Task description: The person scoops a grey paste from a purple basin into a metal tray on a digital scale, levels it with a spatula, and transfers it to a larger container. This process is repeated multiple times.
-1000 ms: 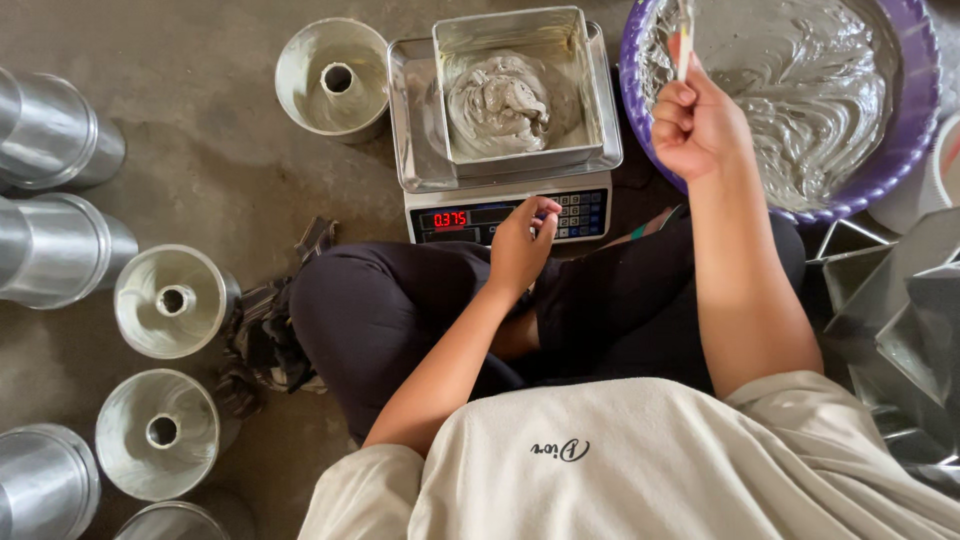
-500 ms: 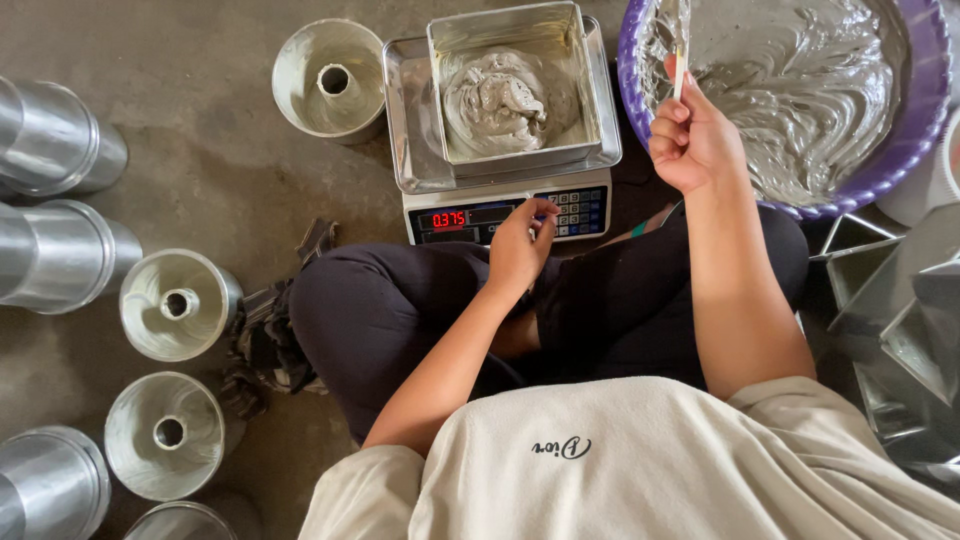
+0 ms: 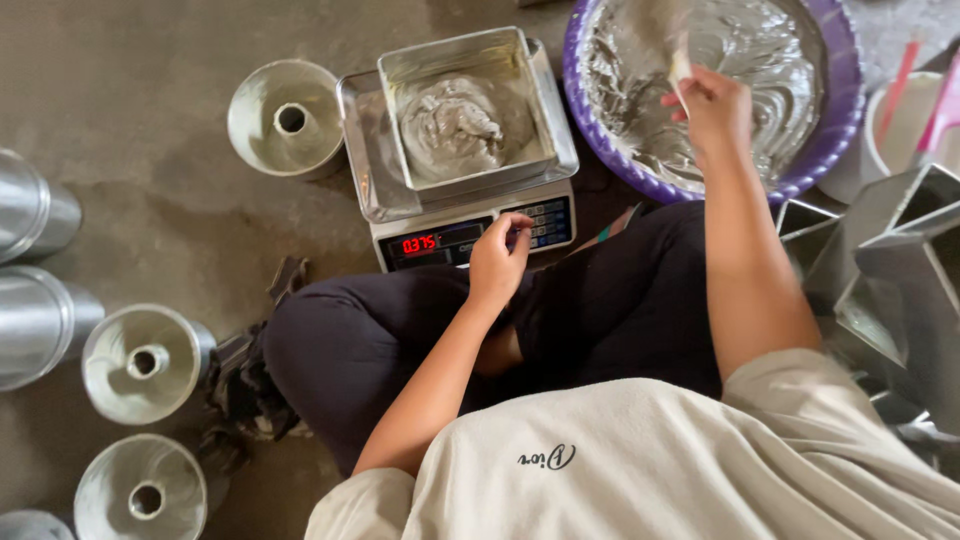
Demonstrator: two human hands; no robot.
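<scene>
Left hand (image 3: 497,258) rests fingertips on the keypad of the digital scale (image 3: 470,235), not grasping anything; a square metal pan (image 3: 462,110) with grey batter sits on the scale's tray. Right hand (image 3: 712,100) is clenched around a spatula (image 3: 680,62), held over the purple basin (image 3: 835,130) smeared with the same batter. 3 empty ring moulds (image 3: 285,120) stand on the floor to the left.

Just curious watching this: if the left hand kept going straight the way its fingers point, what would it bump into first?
The left hand points up-frame at the digital scale; its fingertips seem already at the keypad, so it would likely meet that first. Contact is hard to judge.
</scene>
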